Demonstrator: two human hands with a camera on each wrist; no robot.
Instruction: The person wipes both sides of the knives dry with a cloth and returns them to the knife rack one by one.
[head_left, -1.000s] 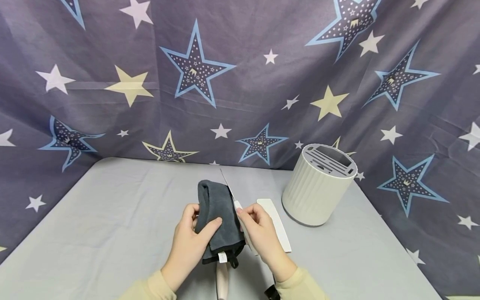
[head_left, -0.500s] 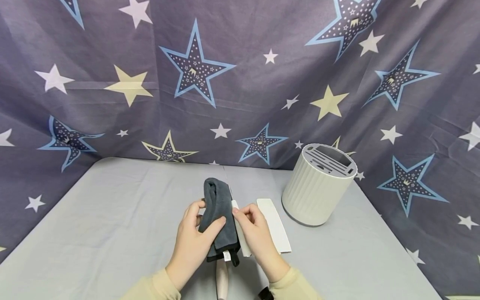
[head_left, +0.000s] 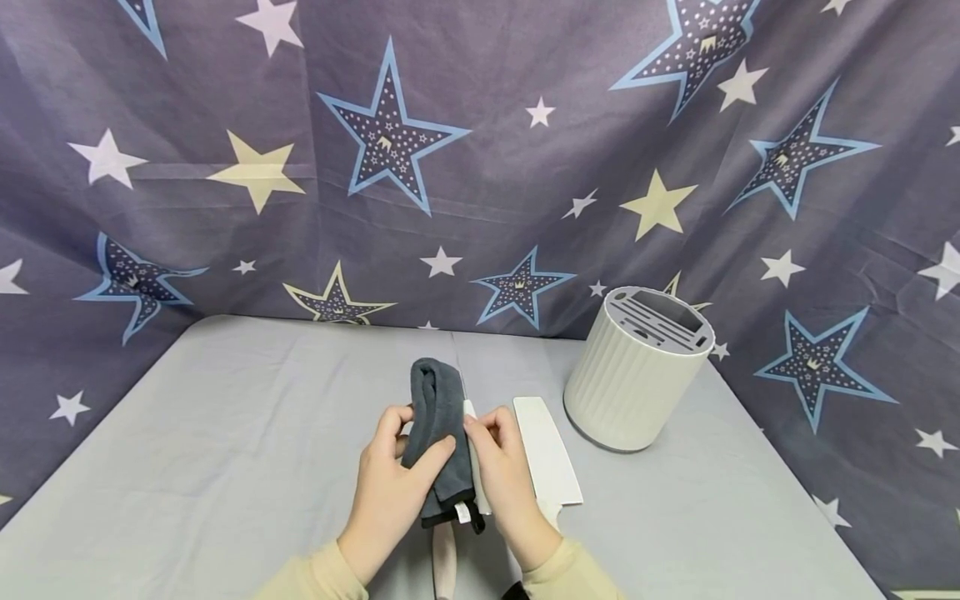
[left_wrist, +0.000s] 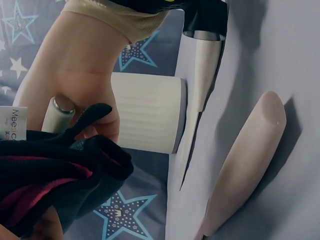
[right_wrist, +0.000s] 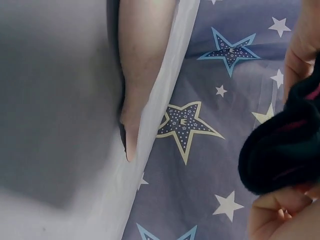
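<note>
A folded dark grey cloth [head_left: 438, 417] with a black edge and a small white tag [left_wrist: 12, 122] is held up in my left hand [head_left: 390, 492], the thumb across its front. My right hand [head_left: 510, 483] pinches the pale handle of a knife [head_left: 478, 487] at the cloth's right side. The cloth hides most of the knife's blade; only a thin strip shows above the handle. In the left wrist view the butt of that handle [left_wrist: 57, 117] sticks out beside the cloth. Cloth folds [right_wrist: 280, 155] fill the right edge of the right wrist view.
Beyond my right hand a white-bladed cleaver [head_left: 547, 454] lies on the grey-covered table [head_left: 225, 433]. Another knife with a beige handle [head_left: 444, 562] lies below the cloth. At the back right stands a ribbed cream knife block [head_left: 637, 379] with slots in its top. Star-patterned fabric hangs behind.
The cloth has shifted right and turned narrower, closing over the knife's blade, which stood out beyond it a second ago. My left hand has moved right with it; the right hand has shifted slightly left.
</note>
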